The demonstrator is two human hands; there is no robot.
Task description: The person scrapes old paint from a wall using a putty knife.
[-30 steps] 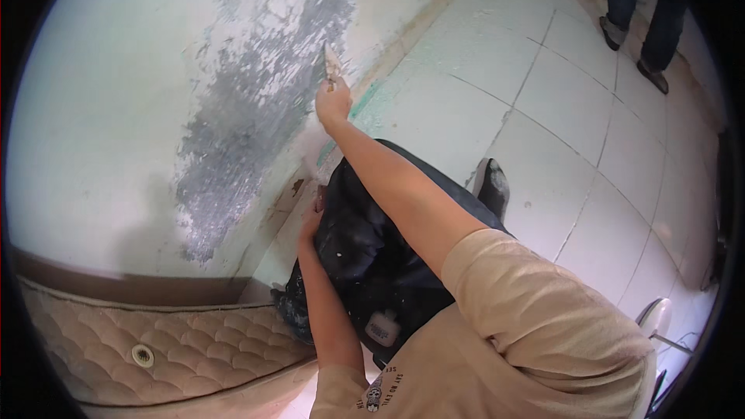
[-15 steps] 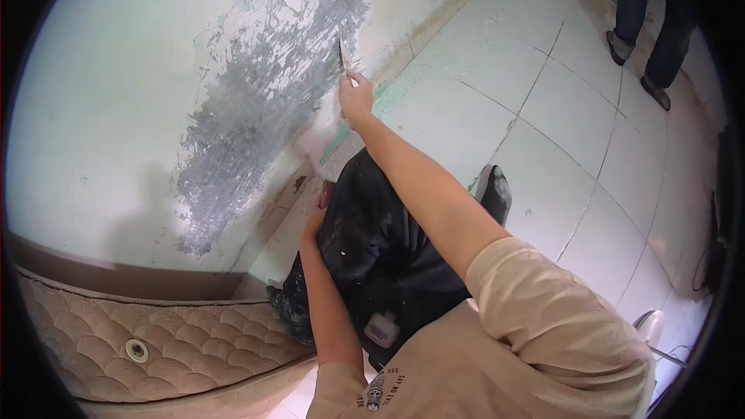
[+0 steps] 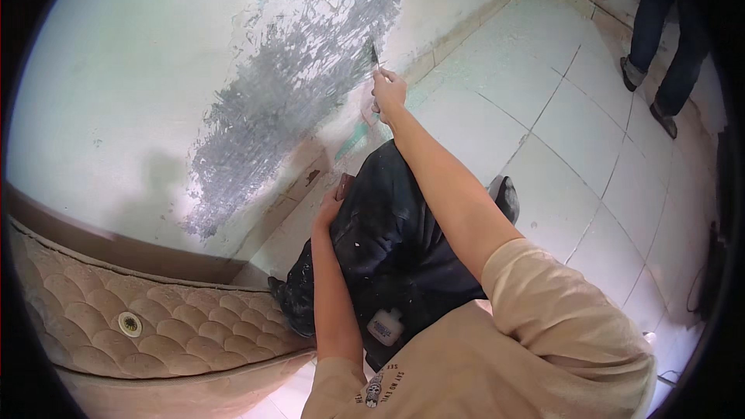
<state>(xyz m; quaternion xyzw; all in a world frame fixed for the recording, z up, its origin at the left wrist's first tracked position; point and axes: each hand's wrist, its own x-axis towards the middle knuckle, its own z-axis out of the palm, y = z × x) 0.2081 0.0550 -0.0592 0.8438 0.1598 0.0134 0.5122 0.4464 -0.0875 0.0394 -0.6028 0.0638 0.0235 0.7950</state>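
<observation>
My right hand point(image 3: 389, 96) is closed round the handle of a scraper point(image 3: 375, 54), reaching forward to the wall. The dark blade lies at the right edge of a rough grey patch point(image 3: 268, 101), where the pale paint is gone. Down beside my knee, my left hand point(image 3: 329, 206) is closed on a small reddish-brown object point(image 3: 344, 183). My leg partly hides that object, so I cannot make out its kind. Dark, dust-specked trousers point(image 3: 380, 209) cover my bent legs.
A quilted mattress point(image 3: 178, 324) leans or lies along the wall at the lower left. Beige skirting tiles point(image 3: 466, 27) run along the wall's foot, with white floor tiles point(image 3: 574, 124) to the right. A person in jeans point(image 3: 654, 27) stands at the far right.
My view has shifted, so the wall and floor sit further right. My right hand still has the scraper at the grey patch's right edge, and the blade's angle has changed slightly.
</observation>
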